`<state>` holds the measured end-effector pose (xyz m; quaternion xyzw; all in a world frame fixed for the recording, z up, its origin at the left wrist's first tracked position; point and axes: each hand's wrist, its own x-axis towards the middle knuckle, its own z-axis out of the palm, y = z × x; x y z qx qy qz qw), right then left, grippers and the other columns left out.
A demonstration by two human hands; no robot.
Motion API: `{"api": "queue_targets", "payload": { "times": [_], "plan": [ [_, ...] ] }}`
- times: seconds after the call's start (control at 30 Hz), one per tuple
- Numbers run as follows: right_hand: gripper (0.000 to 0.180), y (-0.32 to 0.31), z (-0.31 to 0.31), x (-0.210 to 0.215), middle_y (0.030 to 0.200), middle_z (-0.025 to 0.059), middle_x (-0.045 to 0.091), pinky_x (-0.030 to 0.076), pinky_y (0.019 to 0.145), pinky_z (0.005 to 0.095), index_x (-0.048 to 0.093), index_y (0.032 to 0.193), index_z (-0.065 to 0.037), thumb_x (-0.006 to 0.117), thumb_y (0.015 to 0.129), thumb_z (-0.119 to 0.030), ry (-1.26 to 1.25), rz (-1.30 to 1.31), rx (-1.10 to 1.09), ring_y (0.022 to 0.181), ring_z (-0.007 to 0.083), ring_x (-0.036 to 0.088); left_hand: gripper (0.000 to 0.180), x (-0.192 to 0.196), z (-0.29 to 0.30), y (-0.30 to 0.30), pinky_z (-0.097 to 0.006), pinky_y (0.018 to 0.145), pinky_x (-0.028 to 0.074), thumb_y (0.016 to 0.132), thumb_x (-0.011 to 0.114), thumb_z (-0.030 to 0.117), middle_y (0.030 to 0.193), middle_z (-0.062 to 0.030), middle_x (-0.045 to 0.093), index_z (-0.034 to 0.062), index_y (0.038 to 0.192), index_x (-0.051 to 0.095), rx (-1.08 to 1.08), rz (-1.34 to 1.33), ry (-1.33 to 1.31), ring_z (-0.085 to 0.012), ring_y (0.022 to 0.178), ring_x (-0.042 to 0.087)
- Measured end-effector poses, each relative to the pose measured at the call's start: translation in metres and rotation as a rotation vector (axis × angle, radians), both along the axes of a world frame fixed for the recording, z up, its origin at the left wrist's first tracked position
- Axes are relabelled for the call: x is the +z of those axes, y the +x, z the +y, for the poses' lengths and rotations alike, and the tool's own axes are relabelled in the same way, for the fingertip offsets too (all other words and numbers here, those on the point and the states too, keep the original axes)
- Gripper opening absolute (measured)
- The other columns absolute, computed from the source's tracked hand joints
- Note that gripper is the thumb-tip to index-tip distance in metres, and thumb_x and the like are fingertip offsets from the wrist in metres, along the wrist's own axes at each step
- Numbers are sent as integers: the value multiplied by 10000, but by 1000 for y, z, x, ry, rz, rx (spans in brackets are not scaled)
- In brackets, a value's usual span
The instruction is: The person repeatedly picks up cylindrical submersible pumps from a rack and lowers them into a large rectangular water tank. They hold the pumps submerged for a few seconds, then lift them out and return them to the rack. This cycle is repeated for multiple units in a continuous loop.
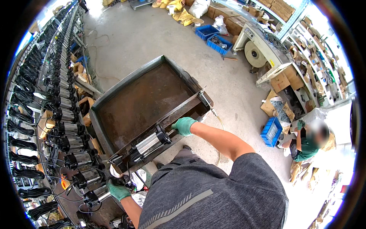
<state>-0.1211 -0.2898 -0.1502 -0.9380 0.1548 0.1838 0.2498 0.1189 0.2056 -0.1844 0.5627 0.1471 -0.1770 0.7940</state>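
Note:
A silver cylinder with black end caps [149, 146], like a small motor or pump, lies along the near ledge of a rusty metal trough. My right hand [184, 126], in a green glove, is closed beside its right end cap. A short piece shows between glove and cap, but what the fingers grip is hidden. My left hand [118, 189], also gloved in green, is low on the left, next to another silver cylinder [102, 193]. Its fingers are darkened and partly lost among cables and white cloth, so its grip is unclear.
The trough [133, 99] stands in front of me. Along the left runs a long rack of similar cylinders [70, 129] with coiled black cables [28, 173]. Blue crates [219, 44] sit on the floor beyond. At right, a person in green [308, 147] sits by a blue crate [271, 132].

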Motion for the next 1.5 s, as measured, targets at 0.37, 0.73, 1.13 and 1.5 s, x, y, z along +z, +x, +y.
{"api": "queue_targets", "payload": {
  "times": [0.37, 0.73, 1.13, 1.5],
  "plan": [
    [172, -82, -44, -62, 737, 144, 668, 542, 577, 405, 656, 1003, -44, 595, 929, -187, 414, -451, -1077, 582, 259, 649, 279, 146, -104, 1, -361, 677, 445, 999, 556, 327, 936, -34, 673, 74, 1023, 671, -61, -244, -261, -179, 732, 553],
    [404, -104, -91, -39, 955, 243, 734, 601, 751, 482, 602, 1231, -21, 625, 925, -283, -110, 8, -1122, 881, 340, 753, 293, 282, -148, -39, -367, 803, 353, 1015, 572, 343, 886, -26, 533, 73, 1073, 671, -300, -428, -791, -152, 742, 448],
    [299, -31, 12, 20, 996, 240, 719, 528, 818, 574, 621, 1185, -107, 534, 1020, -341, -33, -438, -656, 933, 463, 680, 238, 274, -153, -43, -346, 800, 342, 994, 595, 313, 894, 13, 562, 96, 1025, 689, -325, -339, -868, -118, 732, 454],
    [401, -16, 17, -83, 1023, 298, 691, 519, 812, 581, 604, 1293, -104, 582, 896, -152, -51, -144, -538, 976, 507, 650, 324, 249, -162, -27, -456, 947, 432, 951, 645, 398, 918, -17, 647, 108, 1061, 738, -339, -358, -864, -196, 791, 550]
  ]
}}
